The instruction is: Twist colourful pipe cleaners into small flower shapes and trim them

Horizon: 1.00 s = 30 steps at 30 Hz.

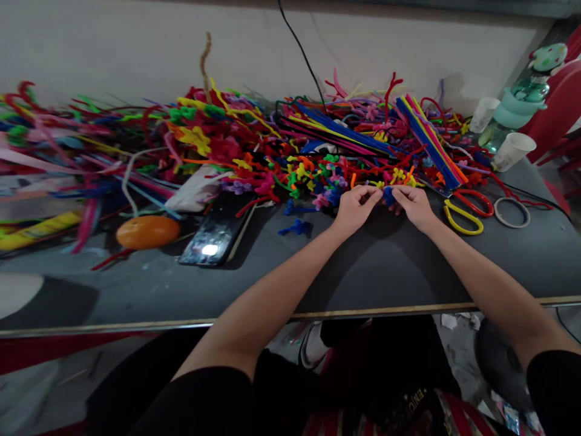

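Between the fingertips of both hands is a small blue pipe-cleaner piece (388, 195), bent into a tight shape, partly covered by the fingers. My left hand (354, 209) pinches it from the left, thumb and forefinger together. From the other side my right hand (414, 206) grips it with closed fingers. A finished-looking blue pipe-cleaner flower (297, 227) lies on the table left of my left hand. Just behind the hands sits a heap of small coloured pipe-cleaner flowers (313, 175).
Scissors (467, 212) with red and yellow handles and a roll of tape (512, 213) lie at right. Paper cups (514, 151) and a bottle (512, 112) stand behind them. Leftward are a phone (218, 233) and an orange (147, 232). Straight pipe cleaners (431, 142) lie behind.
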Each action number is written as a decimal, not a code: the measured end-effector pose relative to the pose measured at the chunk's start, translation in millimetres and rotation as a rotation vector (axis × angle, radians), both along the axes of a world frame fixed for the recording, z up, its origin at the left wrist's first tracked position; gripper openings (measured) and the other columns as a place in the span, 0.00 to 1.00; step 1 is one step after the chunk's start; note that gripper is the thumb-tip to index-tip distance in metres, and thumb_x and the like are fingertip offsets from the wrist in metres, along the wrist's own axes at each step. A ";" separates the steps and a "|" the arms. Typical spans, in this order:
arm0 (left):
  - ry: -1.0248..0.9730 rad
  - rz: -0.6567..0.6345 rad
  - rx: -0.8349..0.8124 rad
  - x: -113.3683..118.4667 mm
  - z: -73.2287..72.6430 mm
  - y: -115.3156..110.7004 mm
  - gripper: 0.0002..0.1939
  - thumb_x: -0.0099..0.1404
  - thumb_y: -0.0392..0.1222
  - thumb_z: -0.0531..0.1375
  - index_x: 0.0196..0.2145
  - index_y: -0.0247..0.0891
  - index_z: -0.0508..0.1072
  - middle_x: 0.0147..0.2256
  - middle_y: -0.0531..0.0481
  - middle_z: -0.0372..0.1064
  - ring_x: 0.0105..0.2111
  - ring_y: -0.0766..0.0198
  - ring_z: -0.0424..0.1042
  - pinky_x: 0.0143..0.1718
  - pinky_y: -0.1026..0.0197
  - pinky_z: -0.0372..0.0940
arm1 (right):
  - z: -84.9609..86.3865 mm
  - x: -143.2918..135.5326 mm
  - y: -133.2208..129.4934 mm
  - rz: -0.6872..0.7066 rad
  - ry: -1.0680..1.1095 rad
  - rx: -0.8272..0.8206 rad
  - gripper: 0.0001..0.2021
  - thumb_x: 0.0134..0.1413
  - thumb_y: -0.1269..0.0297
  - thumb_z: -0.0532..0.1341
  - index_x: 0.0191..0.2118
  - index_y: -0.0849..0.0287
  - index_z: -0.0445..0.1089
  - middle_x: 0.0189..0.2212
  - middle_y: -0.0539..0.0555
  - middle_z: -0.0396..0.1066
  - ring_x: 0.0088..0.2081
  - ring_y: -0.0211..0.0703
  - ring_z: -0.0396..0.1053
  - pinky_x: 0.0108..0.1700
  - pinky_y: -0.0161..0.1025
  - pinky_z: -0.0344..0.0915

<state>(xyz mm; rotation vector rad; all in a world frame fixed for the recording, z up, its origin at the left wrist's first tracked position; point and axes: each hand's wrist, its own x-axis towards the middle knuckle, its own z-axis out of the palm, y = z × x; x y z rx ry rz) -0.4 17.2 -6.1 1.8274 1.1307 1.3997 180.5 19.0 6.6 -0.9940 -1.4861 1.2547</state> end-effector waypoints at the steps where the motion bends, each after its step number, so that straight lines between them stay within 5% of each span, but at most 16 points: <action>1: 0.013 -0.004 -0.009 0.1 -0.2 -0.3 0.14 0.67 0.50 0.62 0.33 0.37 0.80 0.31 0.47 0.78 0.28 0.65 0.73 0.31 0.63 0.67 | -0.6 -0.1 0.7 -0.009 0.004 0.008 0.29 0.48 0.37 0.66 0.42 0.59 0.75 0.27 0.51 0.74 0.24 0.35 0.68 0.22 0.33 0.63; 5: 0.107 0.016 0.022 -1.5 1.9 -1.7 0.10 0.67 0.45 0.62 0.36 0.37 0.81 0.33 0.47 0.79 0.31 0.64 0.75 0.33 0.62 0.68 | -0.1 -1.4 1.1 -0.075 0.035 0.039 0.31 0.43 0.35 0.68 0.43 0.56 0.70 0.29 0.50 0.72 0.27 0.35 0.67 0.24 0.32 0.61; 9: 0.188 0.050 0.228 -5.8 6.8 -1.6 0.08 0.68 0.41 0.63 0.43 0.41 0.80 0.39 0.48 0.80 0.39 0.62 0.76 0.43 0.58 0.70 | 4.0 -2.2 -1.6 -0.059 0.010 0.054 0.29 0.42 0.35 0.69 0.36 0.57 0.69 0.26 0.48 0.69 0.28 0.34 0.65 0.26 0.32 0.61; 15: 0.267 0.046 0.427 -9.0 7.3 0.3 0.05 0.66 0.43 0.66 0.38 0.42 0.81 0.34 0.49 0.81 0.37 0.61 0.76 0.43 0.55 0.70 | 6.2 -1.7 -1.8 0.016 0.022 -0.028 0.28 0.41 0.35 0.69 0.32 0.58 0.69 0.20 0.45 0.65 0.21 0.30 0.59 0.23 0.32 0.58; 30: 0.276 -0.038 0.379 -8.5 10.9 -2.7 0.07 0.67 0.44 0.63 0.35 0.40 0.79 0.33 0.47 0.79 0.36 0.60 0.75 0.42 0.53 0.69 | 14.6 1.8 -5.5 0.111 -0.083 -0.003 0.22 0.45 0.42 0.69 0.29 0.59 0.71 0.19 0.46 0.67 0.21 0.31 0.62 0.24 0.32 0.58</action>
